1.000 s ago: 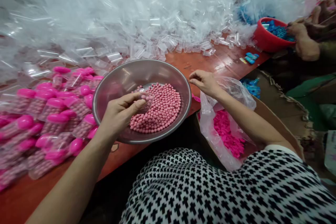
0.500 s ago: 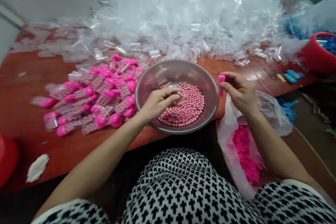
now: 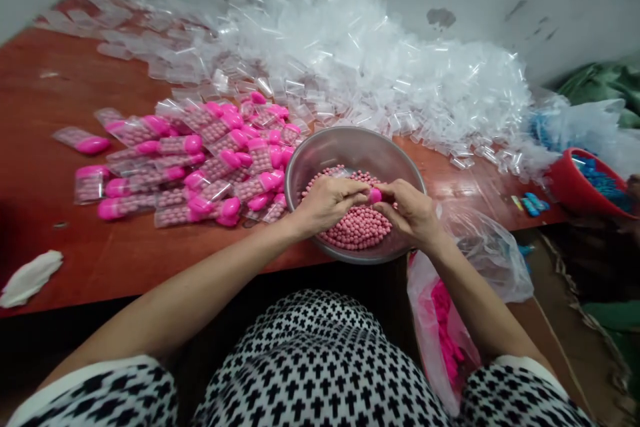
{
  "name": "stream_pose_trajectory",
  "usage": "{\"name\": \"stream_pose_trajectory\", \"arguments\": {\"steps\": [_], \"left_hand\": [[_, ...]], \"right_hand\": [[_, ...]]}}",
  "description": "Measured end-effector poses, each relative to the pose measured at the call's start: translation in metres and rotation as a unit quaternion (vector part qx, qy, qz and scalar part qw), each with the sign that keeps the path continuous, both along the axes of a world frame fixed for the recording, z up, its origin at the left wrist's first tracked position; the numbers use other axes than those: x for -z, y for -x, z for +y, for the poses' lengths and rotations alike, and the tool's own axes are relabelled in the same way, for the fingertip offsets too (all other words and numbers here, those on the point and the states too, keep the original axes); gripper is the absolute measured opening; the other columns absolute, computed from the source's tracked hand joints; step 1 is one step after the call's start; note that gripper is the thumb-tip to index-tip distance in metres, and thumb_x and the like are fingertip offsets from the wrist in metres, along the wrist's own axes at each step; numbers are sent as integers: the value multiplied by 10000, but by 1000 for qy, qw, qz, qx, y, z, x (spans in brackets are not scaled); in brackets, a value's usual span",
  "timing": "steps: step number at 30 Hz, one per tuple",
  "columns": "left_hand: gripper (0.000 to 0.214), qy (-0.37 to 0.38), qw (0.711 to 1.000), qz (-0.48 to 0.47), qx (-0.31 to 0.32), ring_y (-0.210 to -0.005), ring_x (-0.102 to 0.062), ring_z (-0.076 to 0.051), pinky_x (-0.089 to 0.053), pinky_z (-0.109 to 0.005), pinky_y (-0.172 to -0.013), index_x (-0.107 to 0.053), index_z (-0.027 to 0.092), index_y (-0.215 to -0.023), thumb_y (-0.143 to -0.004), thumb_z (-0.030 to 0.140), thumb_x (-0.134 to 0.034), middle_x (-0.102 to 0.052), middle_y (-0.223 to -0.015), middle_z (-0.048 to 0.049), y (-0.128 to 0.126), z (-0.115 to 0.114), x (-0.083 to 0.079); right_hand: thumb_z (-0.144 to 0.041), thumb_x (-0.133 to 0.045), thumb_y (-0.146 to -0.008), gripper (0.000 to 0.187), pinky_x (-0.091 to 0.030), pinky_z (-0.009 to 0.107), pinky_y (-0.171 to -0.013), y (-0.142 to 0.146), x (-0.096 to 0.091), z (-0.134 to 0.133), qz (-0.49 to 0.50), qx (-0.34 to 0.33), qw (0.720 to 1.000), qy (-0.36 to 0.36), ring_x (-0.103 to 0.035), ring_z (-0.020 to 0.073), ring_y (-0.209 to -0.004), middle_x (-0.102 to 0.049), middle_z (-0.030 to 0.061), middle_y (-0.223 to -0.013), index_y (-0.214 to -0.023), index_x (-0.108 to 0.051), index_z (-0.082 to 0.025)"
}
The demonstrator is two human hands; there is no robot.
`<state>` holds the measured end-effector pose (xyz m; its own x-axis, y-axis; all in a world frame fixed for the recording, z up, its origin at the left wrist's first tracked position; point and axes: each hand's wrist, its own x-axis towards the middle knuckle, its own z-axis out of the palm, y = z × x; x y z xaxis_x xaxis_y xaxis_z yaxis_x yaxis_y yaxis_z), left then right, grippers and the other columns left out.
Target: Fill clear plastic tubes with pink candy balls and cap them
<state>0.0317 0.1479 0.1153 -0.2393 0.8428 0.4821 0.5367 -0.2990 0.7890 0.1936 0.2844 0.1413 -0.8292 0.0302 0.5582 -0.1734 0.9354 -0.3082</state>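
Over a metal bowl (image 3: 350, 141) of small pink beads (image 3: 357, 232), my two hands meet. My right hand (image 3: 414, 210) pinches a bright pink cap (image 3: 375, 195) between thumb and fingers. Closed around a small clear bead container, mostly hidden by the fingers, my left hand (image 3: 330, 205) holds it against the cap. Whether the cap is seated on it cannot be seen. Left of the bowl lies a pile of clear containers filled with beads and closed with pink caps (image 3: 193, 144).
Clear empty containers (image 3: 350, 53) form a large heap along the wall. At right stand a red bucket (image 3: 565, 180) with blue pieces and small blue-capped items (image 3: 534, 204). A plastic bag (image 3: 425, 320) of pink caps hangs below my right arm. A white cloth (image 3: 31, 278) lies front left.
My right hand has moved left with the pink cap, from beyond the bowl's rim to my left hand. My left hand has lifted from the beads. The view has turned slightly.
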Motion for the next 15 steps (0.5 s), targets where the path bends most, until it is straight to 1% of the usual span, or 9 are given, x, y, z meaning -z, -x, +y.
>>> {"name": "stream_pose_trajectory", "arguments": {"steps": [4,6,7,9,10,12,13,14,15], "left_hand": [[249,-20,1000,15,-2,-709,-691,-165,-484,-238,-711,-781,187,-860,-924,320,-580,-768,-774,-34,1,2,5],[230,-11,1000,-11,-2,-739,-696,-172,-491,-246,-734,-787,198,-883,-909,313,-589,-773,-796,-30,2,3,4],[223,-1,999,-37,0,-774,-701,-178,-497,-252,-756,-791,204,-904,-898,316,-598,-777,-817,-28,2,3,3],[232,19,993,-113,11,-864,-705,-197,-509,-268,-810,-796,199,-948,-872,336,-624,-784,-878,-34,4,4,0],[253,28,986,-163,16,-897,-703,-207,-515,-278,-825,-796,189,-970,-860,354,-637,-785,-919,-43,6,5,-1],[318,42,963,-264,25,-919,-700,-219,-528,-296,-826,-791,162,-1009,-835,400,-671,-779,-995,-70,8,5,-3],[347,46,952,-300,27,-921,-698,-221,-532,-303,-823,-789,154,-1023,-823,419,-688,-775,-1022,-81,9,5,-3],[365,48,945,-322,27,-924,-696,-223,-534,-311,-828,-788,151,-1028,-813,434,-702,-772,-1038,-87,10,5,-3],[369,49,944,-325,27,-931,-695,-225,-534,-321,-843,-791,153,-1021,-806,444,-715,-773,-1035,-89,11,5,-3]], "right_hand": [[-206,-578,-950,189,-540,306,-729,6,1,-4,15,-10,998,-54,-644,188,-800,-685,73,-881,-1128,-642,-195],[-221,-598,-940,175,-541,307,-723,9,0,-2,4,1,1000,-31,-642,185,-786,-686,74,-862,-1098,-667,-186],[-241,-615,-934,179,-546,311,-734,10,-1,-1,-6,8,1000,4,-648,184,-794,-694,74,-869,-1091,-683,-187],[-321,-662,-913,237,-562,334,-800,10,-2,4,-30,14,990,136,-676,190,-864,-724,78,-952,-1113,-706,-202],[-382,-699,-885,304,-568,353,-844,9,-2,6,-39,6,973,227,-690,199,-916,-735,78,-1023,-1141,-710,-218],[-484,-796,-776,478,-566,401,-928,5,2,10,-55,-24,910,410,-704,223,-1004,-733,67,-1158,-1188,-706,-258],[-495,-846,-706,553,-562,423,-953,3,4,11,-63,-36,875,480,-711,232,-1018,-726,61,-1200,-1193,-706,-273],[-486,-891,-638,608,-561,441,-962,1,7,13,-69,-41,845,529,-721,237,-999,-729,59,-1203,-1180,-712,-278],[-475,-917,-589,625,-564,454,-957,0,10,13,-71,-36,824,561,-732,236,-953,-741,60,-1171,-1147,-724,-270]]}}
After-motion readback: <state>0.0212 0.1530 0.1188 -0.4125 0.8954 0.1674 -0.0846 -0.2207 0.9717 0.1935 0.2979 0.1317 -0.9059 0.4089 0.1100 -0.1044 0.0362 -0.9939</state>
